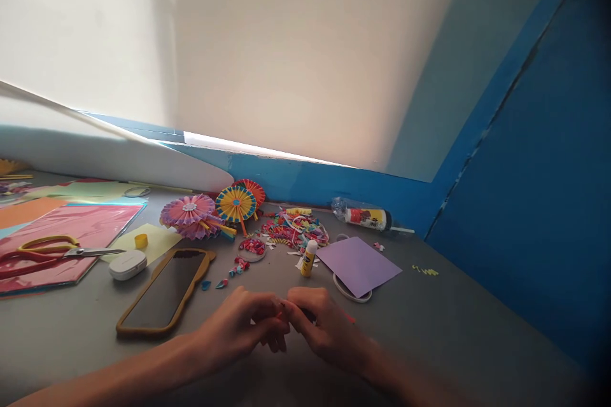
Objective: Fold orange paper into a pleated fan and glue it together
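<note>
The left hand [233, 327] and right hand [324, 324] are pressed close together above the grey table [453, 337], their fingertips [286, 324] pinching a small red paper strip [280, 313], mostly hidden by the fingers. Just beyond stand a glue stick [309, 259] and a lilac paper sheet [358, 265], with a dark phone in a tan case [165, 292] to the left. Farther back, coloured paper scraps [296, 232] and paper rosettes [235, 205] lie against the blue wall [334, 187].
</note>
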The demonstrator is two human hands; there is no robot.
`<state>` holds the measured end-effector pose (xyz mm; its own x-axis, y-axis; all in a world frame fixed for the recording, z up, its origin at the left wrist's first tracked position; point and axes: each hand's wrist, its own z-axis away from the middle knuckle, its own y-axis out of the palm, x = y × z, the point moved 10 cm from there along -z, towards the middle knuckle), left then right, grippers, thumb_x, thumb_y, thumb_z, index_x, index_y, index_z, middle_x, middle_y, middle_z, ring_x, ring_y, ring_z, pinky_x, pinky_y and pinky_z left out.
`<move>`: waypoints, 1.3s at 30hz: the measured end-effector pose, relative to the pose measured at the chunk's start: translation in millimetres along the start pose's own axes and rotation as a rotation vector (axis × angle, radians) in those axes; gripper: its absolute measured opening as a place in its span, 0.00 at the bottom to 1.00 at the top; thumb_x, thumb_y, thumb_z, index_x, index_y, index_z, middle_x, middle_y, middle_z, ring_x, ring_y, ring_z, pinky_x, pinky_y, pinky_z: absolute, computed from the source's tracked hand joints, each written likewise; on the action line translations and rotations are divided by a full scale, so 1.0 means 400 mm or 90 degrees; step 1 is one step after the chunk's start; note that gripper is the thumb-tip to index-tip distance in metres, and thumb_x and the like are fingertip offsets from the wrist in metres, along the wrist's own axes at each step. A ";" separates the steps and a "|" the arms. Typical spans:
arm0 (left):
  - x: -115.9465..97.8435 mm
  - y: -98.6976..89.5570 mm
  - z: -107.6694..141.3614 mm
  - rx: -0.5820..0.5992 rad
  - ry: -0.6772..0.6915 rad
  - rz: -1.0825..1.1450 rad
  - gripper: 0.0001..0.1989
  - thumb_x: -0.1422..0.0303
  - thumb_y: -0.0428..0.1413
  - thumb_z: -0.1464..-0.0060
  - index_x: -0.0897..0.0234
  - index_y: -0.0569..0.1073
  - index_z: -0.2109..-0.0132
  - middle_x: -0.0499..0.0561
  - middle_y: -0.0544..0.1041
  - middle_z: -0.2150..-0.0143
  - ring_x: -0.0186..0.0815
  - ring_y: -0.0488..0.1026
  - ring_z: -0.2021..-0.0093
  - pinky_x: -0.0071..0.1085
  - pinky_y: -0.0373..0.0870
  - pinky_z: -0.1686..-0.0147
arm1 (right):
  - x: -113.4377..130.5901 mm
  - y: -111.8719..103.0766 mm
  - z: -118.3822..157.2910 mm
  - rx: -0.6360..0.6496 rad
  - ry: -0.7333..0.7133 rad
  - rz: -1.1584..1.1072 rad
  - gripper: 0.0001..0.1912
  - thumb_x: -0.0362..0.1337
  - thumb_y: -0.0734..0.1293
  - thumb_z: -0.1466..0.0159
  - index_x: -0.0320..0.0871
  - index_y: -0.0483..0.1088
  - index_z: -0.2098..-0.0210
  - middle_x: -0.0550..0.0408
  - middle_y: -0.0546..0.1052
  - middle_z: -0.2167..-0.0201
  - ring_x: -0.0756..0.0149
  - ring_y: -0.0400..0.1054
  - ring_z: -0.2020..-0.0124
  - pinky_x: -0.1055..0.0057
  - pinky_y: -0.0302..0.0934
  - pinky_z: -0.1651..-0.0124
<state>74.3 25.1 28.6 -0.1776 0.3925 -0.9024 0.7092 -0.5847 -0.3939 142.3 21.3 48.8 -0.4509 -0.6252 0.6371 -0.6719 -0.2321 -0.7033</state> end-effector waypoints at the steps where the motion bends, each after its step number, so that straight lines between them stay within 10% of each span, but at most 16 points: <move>1: 0.006 0.000 -0.002 0.000 -0.010 0.019 0.14 0.61 0.53 0.39 0.70 0.76 0.62 0.55 0.81 0.68 0.34 0.75 0.71 0.26 0.71 0.68 | 0.001 -0.004 0.000 -0.015 -0.008 0.020 0.20 0.40 0.54 0.29 0.41 0.62 0.76 0.60 0.64 0.78 0.74 0.56 0.76 0.74 0.48 0.71; 8: 0.044 0.030 -0.003 0.084 -0.091 0.198 0.17 0.58 0.55 0.41 0.70 0.76 0.60 0.57 0.81 0.65 0.38 0.78 0.66 0.31 0.72 0.63 | -0.006 -0.047 0.002 -0.106 -0.018 0.091 0.22 0.40 0.56 0.30 0.42 0.54 0.79 0.62 0.58 0.81 0.74 0.51 0.78 0.71 0.43 0.72; 16: -0.004 -0.007 -0.005 0.021 -0.019 0.000 0.18 0.57 0.52 0.38 0.68 0.78 0.62 0.54 0.81 0.63 0.37 0.77 0.63 0.27 0.69 0.61 | -0.035 -0.049 -0.006 -0.088 0.061 -0.041 0.24 0.45 0.54 0.29 0.41 0.59 0.79 0.63 0.56 0.82 0.73 0.47 0.79 0.73 0.44 0.74; 26: -0.042 -0.003 0.011 -0.023 0.093 -0.315 0.16 0.63 0.47 0.35 0.63 0.76 0.64 0.48 0.80 0.73 0.34 0.77 0.70 0.25 0.64 0.66 | 0.029 0.011 0.004 0.015 -0.142 0.137 0.18 0.37 0.55 0.30 0.41 0.66 0.75 0.57 0.67 0.78 0.71 0.59 0.75 0.72 0.49 0.70; 39: -0.024 -0.018 0.001 0.005 0.031 -0.266 0.15 0.63 0.46 0.35 0.61 0.76 0.59 0.47 0.82 0.68 0.33 0.78 0.68 0.23 0.66 0.66 | -0.028 -0.025 -0.014 -0.055 -0.032 0.100 0.19 0.38 0.56 0.30 0.41 0.64 0.77 0.59 0.65 0.79 0.71 0.58 0.76 0.73 0.48 0.69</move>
<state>70.8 25.1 39.9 -0.4167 0.6297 -0.6557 0.5777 -0.3735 -0.7258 150.9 34.8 50.4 -0.5255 -0.6860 0.5033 -0.6444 -0.0654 -0.7619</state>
